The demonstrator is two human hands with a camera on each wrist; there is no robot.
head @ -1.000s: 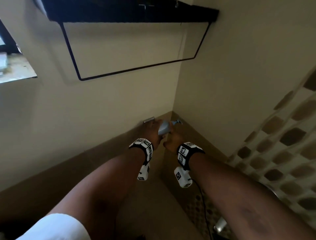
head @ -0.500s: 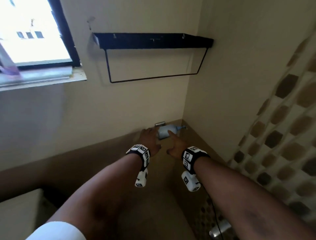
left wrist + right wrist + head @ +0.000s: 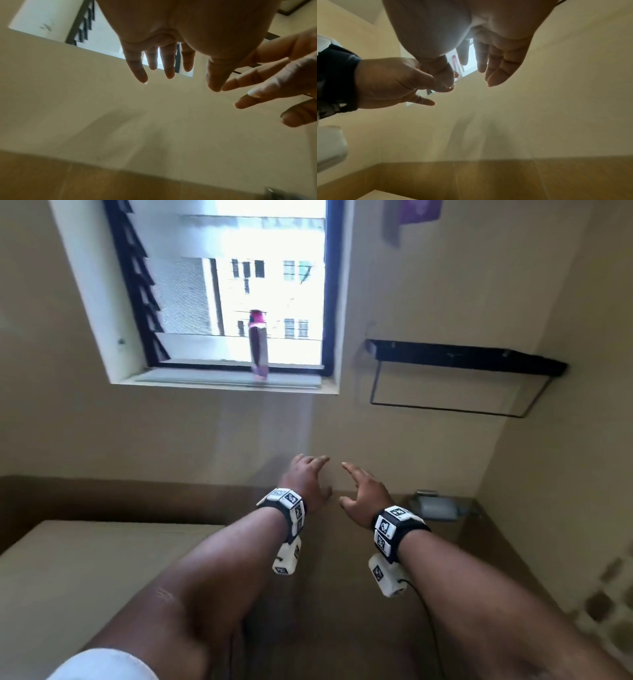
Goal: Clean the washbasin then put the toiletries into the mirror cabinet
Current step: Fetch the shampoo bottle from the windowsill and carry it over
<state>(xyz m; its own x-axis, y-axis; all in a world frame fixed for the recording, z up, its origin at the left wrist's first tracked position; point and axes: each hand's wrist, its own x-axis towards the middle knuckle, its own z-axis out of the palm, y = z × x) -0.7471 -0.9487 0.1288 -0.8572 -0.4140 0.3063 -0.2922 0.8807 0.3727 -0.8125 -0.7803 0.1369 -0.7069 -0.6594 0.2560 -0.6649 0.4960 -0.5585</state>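
Both hands hang in front of the beige wall with spread fingers and hold nothing. In the head view my left hand [image 3: 308, 477] is just left of my right hand [image 3: 364, 494], a small gap between them. The left wrist view shows my left hand [image 3: 159, 59] open, with the right hand [image 3: 274, 83] beside it. From the right wrist my right hand [image 3: 489, 60] is open too, and the left hand [image 3: 393, 81] shows at the left. A pink and purple bottle [image 3: 258, 344] stands on the window sill [image 3: 222, 380], above and left of the hands.
A grey object [image 3: 436, 506] sits on a wall holder in the corner, right of my right hand. A black shelf with a rail [image 3: 462, 361] hangs on the wall above it. A cream flat surface [image 3: 85, 559] lies at lower left, a patterned curtain [image 3: 609, 594] at lower right.
Both hands have let go of the grey object in the corner and moved left and up, away from it. The view has swung up and left to the window.
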